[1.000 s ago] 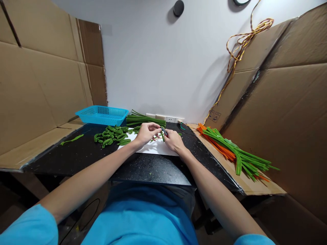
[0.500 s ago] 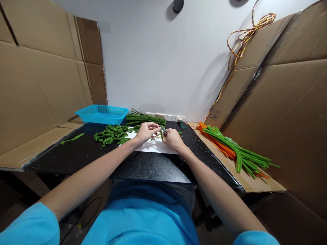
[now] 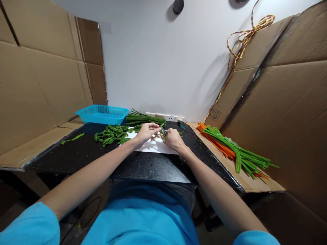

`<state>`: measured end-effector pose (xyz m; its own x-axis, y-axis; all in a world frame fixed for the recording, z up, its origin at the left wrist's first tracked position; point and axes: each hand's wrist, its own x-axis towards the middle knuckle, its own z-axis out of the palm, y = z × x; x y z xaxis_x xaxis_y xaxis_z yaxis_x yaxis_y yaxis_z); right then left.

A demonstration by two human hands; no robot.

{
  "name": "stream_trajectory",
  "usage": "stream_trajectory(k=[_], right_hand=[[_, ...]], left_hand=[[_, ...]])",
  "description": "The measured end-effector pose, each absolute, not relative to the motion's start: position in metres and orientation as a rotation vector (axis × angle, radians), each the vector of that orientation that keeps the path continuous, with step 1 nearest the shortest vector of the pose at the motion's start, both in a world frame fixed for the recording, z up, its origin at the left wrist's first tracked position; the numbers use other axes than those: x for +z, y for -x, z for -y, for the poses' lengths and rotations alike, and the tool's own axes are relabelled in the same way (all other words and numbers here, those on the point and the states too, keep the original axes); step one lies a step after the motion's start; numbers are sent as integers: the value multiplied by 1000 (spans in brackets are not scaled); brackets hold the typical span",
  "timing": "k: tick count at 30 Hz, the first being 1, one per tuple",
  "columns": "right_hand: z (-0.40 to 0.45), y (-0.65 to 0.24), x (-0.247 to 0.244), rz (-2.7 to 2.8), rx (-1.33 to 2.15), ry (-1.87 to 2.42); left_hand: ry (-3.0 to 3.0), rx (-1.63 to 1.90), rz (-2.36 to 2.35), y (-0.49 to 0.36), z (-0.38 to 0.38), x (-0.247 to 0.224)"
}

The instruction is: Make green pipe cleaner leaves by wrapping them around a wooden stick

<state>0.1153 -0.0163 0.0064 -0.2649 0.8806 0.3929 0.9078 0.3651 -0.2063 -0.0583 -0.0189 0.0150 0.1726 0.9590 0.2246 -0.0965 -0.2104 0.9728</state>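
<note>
Over a white sheet of paper [image 3: 153,147], my two hands work close together. The fingers of my left hand [image 3: 147,132] are pinched at a short green pipe cleaner [image 3: 165,136], whose end hangs between the hands. Closed in my right hand [image 3: 173,139] is a small pair of metal pliers [image 3: 164,130], jaws toward my left fingertips. Its handles are hidden by the palm. Left of the paper lies a heap of dark green pipe cleaners [image 3: 111,134] bent into loops. Behind the hands rests a bundle of straight green pipe cleaners [image 3: 145,119].
A blue plastic basket [image 3: 103,117] stands at the back left of the black table [image 3: 150,166]. Orange pipe cleaners [image 3: 217,144] and bright green pipe cleaners [image 3: 245,154] lie on cardboard at right. Cardboard walls [image 3: 281,112] flank the table; a twisted yellow-brown cable [image 3: 224,83] hangs at right.
The pliers and the green pipe cleaner between my hands have tilted; the pipe cleaner's hanging end now slants toward my right hand. Both hands stay in nearly the same place.
</note>
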Motion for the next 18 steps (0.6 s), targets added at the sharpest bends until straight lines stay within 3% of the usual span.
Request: stream_trajectory(k=[18], right_hand=[[7,-122,-2,2113,-39,1389]], left_hand=[[-1333,1211,-737,58,20,13]])
